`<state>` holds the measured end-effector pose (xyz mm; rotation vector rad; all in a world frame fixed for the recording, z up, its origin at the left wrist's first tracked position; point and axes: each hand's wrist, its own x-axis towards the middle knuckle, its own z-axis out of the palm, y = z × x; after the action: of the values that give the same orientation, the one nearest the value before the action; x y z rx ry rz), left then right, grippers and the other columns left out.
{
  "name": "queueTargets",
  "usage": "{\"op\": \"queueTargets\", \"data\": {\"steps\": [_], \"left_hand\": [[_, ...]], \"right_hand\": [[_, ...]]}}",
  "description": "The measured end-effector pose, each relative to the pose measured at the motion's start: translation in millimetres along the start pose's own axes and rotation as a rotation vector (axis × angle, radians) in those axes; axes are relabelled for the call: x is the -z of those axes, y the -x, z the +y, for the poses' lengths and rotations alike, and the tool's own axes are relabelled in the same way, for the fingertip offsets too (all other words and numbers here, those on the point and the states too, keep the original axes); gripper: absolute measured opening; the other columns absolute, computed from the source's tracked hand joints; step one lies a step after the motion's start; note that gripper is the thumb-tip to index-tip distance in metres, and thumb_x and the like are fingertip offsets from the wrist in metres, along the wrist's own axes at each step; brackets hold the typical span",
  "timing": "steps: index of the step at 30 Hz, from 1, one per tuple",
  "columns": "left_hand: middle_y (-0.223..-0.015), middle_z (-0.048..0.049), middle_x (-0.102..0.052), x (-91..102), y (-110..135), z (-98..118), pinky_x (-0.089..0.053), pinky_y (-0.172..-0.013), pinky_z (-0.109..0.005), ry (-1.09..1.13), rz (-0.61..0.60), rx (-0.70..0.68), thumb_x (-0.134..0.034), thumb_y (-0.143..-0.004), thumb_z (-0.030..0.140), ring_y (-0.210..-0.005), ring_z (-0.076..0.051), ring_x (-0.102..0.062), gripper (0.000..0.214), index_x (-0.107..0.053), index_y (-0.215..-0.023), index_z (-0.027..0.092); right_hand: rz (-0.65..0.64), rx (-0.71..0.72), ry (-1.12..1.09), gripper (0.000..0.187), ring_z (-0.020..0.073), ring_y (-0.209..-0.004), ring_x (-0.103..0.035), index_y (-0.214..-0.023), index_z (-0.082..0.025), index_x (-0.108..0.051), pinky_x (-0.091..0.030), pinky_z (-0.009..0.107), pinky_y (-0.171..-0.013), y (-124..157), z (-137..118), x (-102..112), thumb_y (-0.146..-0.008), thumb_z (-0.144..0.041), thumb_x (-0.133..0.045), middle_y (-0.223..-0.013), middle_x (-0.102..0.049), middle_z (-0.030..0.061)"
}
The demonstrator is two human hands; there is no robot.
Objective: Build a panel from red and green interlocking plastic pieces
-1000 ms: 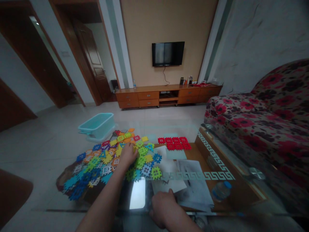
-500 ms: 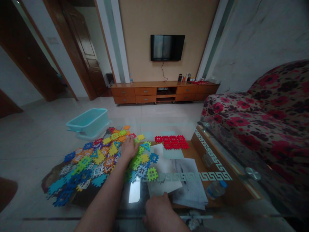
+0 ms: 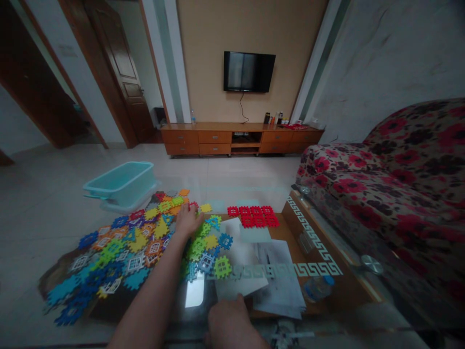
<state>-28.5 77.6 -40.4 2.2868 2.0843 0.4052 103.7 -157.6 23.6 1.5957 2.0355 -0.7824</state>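
Observation:
My left hand (image 3: 189, 221) reaches over a spread pile of colourful plastic interlocking blocks (image 3: 135, 241) on the glass table, its fingers stretched forward and apart. A red block (image 3: 193, 206) lies by its fingertips, and green blocks (image 3: 198, 247) are beside the palm. Whether the fingers grip any piece, I cannot tell. My right hand (image 3: 231, 317) is closed near the table's front edge, below a white sheet (image 3: 240, 286). Whatever is inside it, if anything, is hidden. Several red window-shaped blocks (image 3: 256, 216) lie in two rows at the far right of the pile.
A turquoise bin (image 3: 121, 186) stands beyond the pile at left. Papers (image 3: 278, 281) and a blue-capped bottle (image 3: 319, 289) appear at the right, seemingly beneath the glass. A floral sofa (image 3: 363, 189) is on the right; a wooden TV cabinet (image 3: 214, 140) stands at the back.
The view has shifted slightly, so most things sit a little further left. My left hand remains over the pile and my right hand stays closed near the edge. No block has visibly moved.

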Motion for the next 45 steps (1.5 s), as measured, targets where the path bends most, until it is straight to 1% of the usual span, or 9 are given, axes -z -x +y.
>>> {"op": "queueTargets", "data": {"steps": [5, 13, 21, 25, 31, 35, 39, 42, 45], "left_hand": [[-0.139, -0.0148, -0.051, -0.3, -1.8, -4.3, -0.026, -0.111, -0.05, 0.002, -0.066, 0.029, -0.042, -0.091, 0.054, -0.14, -0.036, -0.033, 0.045, -0.06, -0.116, 0.021], [-0.134, -0.01, -0.055, 4.8, -2.5, -7.4, -0.032, -0.107, -0.045, 0.006, -0.05, 0.008, -0.043, -0.09, 0.056, -0.125, -0.03, -0.048, 0.043, -0.063, -0.122, 0.033], [-0.135, -0.0095, -0.055, 3.5, -2.3, -9.2, -0.032, -0.108, -0.048, 0.018, -0.059, -0.002, -0.048, -0.089, 0.056, -0.128, -0.032, -0.046, 0.043, -0.065, -0.124, 0.036], [-0.132, -0.0121, -0.056, 3.9, -0.6, -7.0, -0.032, -0.106, -0.052, 0.014, -0.05, 0.014, -0.05, -0.088, 0.056, -0.127, -0.034, -0.047, 0.045, -0.064, -0.125, 0.035], [-0.14, -0.0124, -0.048, 10.7, 1.0, -1.5, -0.031, -0.108, -0.053, 0.028, 0.012, 0.004, -0.054, -0.087, 0.054, -0.131, -0.034, -0.044, 0.05, -0.058, -0.133, 0.036], [-0.144, -0.0128, -0.042, 30.2, 4.7, 0.4, -0.034, -0.107, -0.052, 0.083, 0.076, -0.038, -0.059, -0.085, 0.05, -0.133, -0.034, -0.042, 0.052, -0.057, -0.135, 0.035], [-0.146, -0.0111, -0.038, 62.0, 17.0, 3.1, -0.036, -0.109, -0.047, 0.149, 0.157, -0.151, -0.063, -0.084, 0.043, -0.135, -0.032, -0.039, 0.054, -0.056, -0.137, 0.031], [-0.146, -0.0103, -0.036, 86.3, 32.7, 10.0, -0.035, -0.111, -0.045, 0.204, 0.234, -0.269, -0.064, -0.084, 0.038, -0.135, -0.031, -0.038, 0.055, -0.055, -0.138, 0.03], [-0.149, -0.0094, -0.032, 105.9, 51.6, 23.0, -0.034, -0.113, -0.048, 0.25, 0.277, -0.364, -0.064, -0.085, 0.035, -0.138, -0.031, -0.035, 0.055, -0.053, -0.139, 0.032]], "right_hand": [[-0.018, 0.001, 0.019, 0.035, 0.036, -0.108, -0.067, -0.114, -0.018, -0.073, -0.041, 0.059, -0.102, 5.0, -1.4, 4.9, -0.083, -0.031, -0.065, -0.113, -0.071, 0.0203], [0.003, 0.029, 0.031, 0.029, 0.0368, -0.104, -0.068, -0.107, -0.017, -0.076, -0.042, 0.061, -0.1, 1.5, -0.2, -3.1, -0.082, -0.027, -0.065, -0.106, -0.073, 0.0208], [-0.012, 0.018, 0.007, 0.034, 0.0364, -0.108, -0.067, -0.113, -0.018, -0.073, -0.041, 0.059, -0.102, 6.7, -0.2, 2.3, -0.081, -0.027, -0.064, -0.112, -0.072, 0.0196], [0.046, 0.041, 0.007, 0.032, 0.0357, -0.106, -0.068, -0.11, -0.017, -0.075, -0.043, 0.057, -0.101, 9.6, 0.8, 3.0, -0.082, -0.028, -0.064, -0.109, -0.073, 0.0196], [0.046, 0.066, 0.012, 0.03, 0.0383, -0.102, -0.069, -0.105, -0.013, -0.076, -0.049, 0.057, -0.094, 8.8, 1.5, 6.2, -0.081, -0.026, -0.065, -0.103, -0.073, 0.0226], [0.145, 0.097, -0.029, 0.031, 0.0385, -0.099, -0.07, -0.103, -0.009, -0.076, -0.054, 0.05, -0.086, 24.6, 7.2, 23.0, -0.083, -0.027, -0.06, -0.103, -0.073, 0.0238], [0.277, 0.111, -0.094, 0.029, 0.0347, -0.1, -0.069, -0.1, -0.011, -0.074, -0.052, 0.042, -0.084, 32.7, 20.9, 38.7, -0.083, -0.027, -0.058, -0.103, -0.073, 0.0206], [0.5, 0.113, -0.225, 0.022, 0.0273, -0.089, -0.07, -0.091, -0.016, -0.07, -0.049, 0.033, -0.077, 25.8, 35.9, 47.4, -0.086, -0.029, -0.054, -0.094, -0.074, 0.0131], [0.766, 0.186, -0.512, 0.021, 0.02, -0.078, -0.066, -0.082, -0.018, -0.063, -0.045, 0.028, -0.068, 14.2, 51.3, 57.0, -0.09, -0.032, -0.049, -0.083, -0.071, 0.0065]]}}
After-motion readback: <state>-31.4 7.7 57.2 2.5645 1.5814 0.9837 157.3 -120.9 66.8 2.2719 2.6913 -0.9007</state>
